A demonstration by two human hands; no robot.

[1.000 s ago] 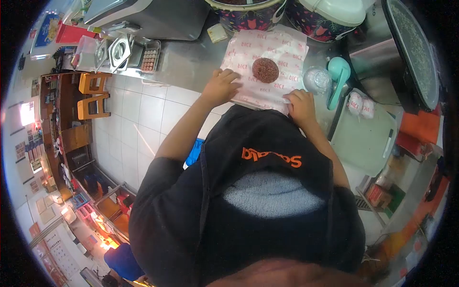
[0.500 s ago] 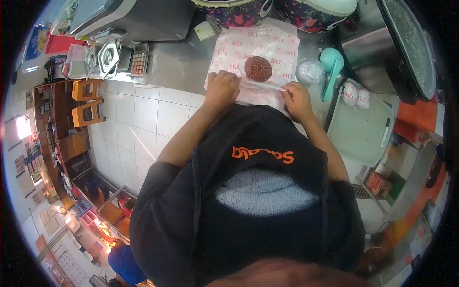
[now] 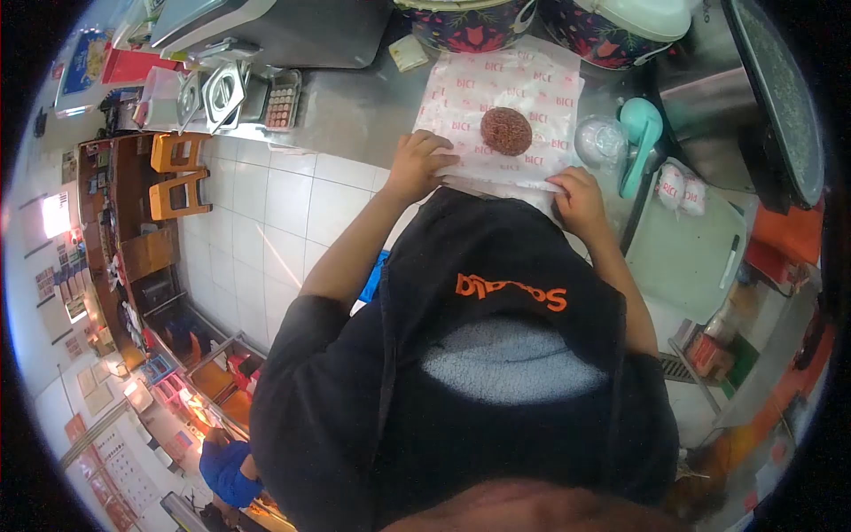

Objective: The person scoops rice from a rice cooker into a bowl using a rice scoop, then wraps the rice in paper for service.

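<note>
A sheet of white wrapping paper point(image 3: 461, 89) with red lettering lies on the steel counter. On it rests a reddish-brown, grainy oval ball of food point(image 3: 506, 131), untouched by either hand. My left hand point(image 3: 422, 166) has its fingers curled at the paper's near left edge. At the near right corner, my right hand point(image 3: 581, 199) pinches the same edge between thumb and fingers. Between the hands the near edge is slightly lifted and folded. Close to my right hand are a clear plastic-wrapped bundle point(image 3: 600, 140) and a turquoise rice paddle point(image 3: 644, 142).
Patterned pots point(image 3: 474, 31) stand behind the paper. A pale green tray point(image 3: 687, 262) holds small wrapped packets point(image 3: 681, 188) and a marker. Metal containers point(image 3: 224, 96) and a grey machine point(image 3: 284, 34) occupy the left. A person in blue point(image 3: 229, 474) is at lower left.
The whole view has shifted, so the counter appears farther right and slightly lower. Both hands stay at the paper's near edge, which looks a little more lifted. The food ball stays on the sheet.
</note>
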